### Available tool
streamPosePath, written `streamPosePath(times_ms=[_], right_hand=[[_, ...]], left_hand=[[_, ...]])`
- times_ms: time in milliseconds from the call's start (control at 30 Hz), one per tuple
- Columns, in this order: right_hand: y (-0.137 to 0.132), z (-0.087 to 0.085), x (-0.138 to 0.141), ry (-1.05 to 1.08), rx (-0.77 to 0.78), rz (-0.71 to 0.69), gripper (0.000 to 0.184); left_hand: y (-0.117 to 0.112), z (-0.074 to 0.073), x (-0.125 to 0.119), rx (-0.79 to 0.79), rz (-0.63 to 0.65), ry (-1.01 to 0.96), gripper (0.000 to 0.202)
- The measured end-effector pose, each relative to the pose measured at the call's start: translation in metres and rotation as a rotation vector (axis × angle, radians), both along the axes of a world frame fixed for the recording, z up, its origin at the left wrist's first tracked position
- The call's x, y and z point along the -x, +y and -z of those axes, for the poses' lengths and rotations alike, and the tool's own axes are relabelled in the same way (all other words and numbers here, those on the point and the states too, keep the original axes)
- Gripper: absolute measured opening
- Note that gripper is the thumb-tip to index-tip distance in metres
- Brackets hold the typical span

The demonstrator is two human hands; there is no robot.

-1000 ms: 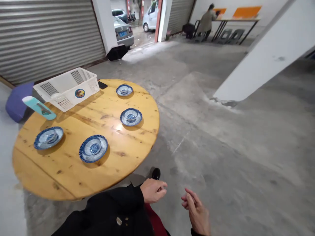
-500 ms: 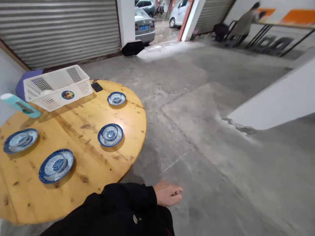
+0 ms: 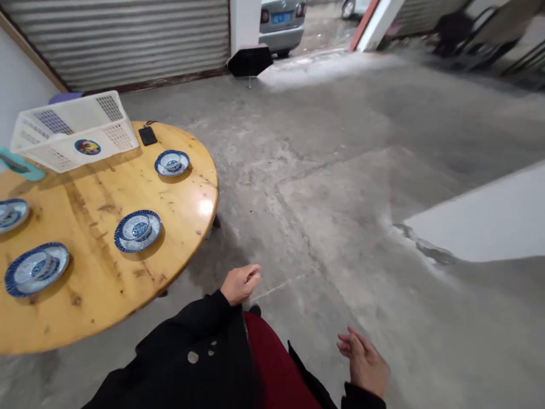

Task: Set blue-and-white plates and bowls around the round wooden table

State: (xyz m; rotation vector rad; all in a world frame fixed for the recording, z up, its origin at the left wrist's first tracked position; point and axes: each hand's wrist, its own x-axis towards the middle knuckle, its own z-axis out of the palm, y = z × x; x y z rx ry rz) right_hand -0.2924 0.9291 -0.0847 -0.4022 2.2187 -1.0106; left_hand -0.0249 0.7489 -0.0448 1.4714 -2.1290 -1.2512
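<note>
My left hand (image 3: 240, 283) hangs in front of my body, off the right edge of the round wooden table (image 3: 183, 227), fingers loosely curled with nothing in them. Low at the right, my right hand (image 3: 364, 363) is relaxed with its fingers apart and holds nothing. Both hands are over the concrete floor, touching nothing. On the table stand several blue-and-white saucers with small cups on them; the closest one (image 3: 137, 230) is left of my left hand, another (image 3: 172, 162) sits further back.
A white plastic basket (image 3: 72, 133) and a black phone (image 3: 147, 135) sit at the table's far side, a teal object (image 3: 17, 166) at the left edge. A roller shutter (image 3: 119, 40), a parked car (image 3: 281, 20) and a white slanted wall (image 3: 481, 218) surround the bare concrete floor.
The view has swung right and down, so the table slid left. My right hand has come back into view at the lower right. My left hand stays curled near the table's edge.
</note>
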Motion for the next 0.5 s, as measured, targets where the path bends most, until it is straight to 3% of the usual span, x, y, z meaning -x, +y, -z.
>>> streamPosePath(times_ms=[100,267,400,500], right_hand=[[-0.063,0.009,0.036,-0.023,0.046,-0.120,0.039],[-0.178,0.029,0.059,-0.078,0.140,-0.339,0.040],[-0.256,0.045,0.075,-0.139,0.154,-0.480,0.066],[-0.294,0.057,0.097,-0.145,0.076,-0.456,0.073]], left_hand=[[-0.013,0.003,0.013,-0.028,-0.126,0.003,0.036],[-0.053,0.022,0.037,-0.080,-0.259,-0.011,0.035],[-0.130,0.038,0.071,-0.065,-0.292,0.006,0.035],[-0.206,0.036,0.101,-0.041,-0.263,0.041,0.036]])
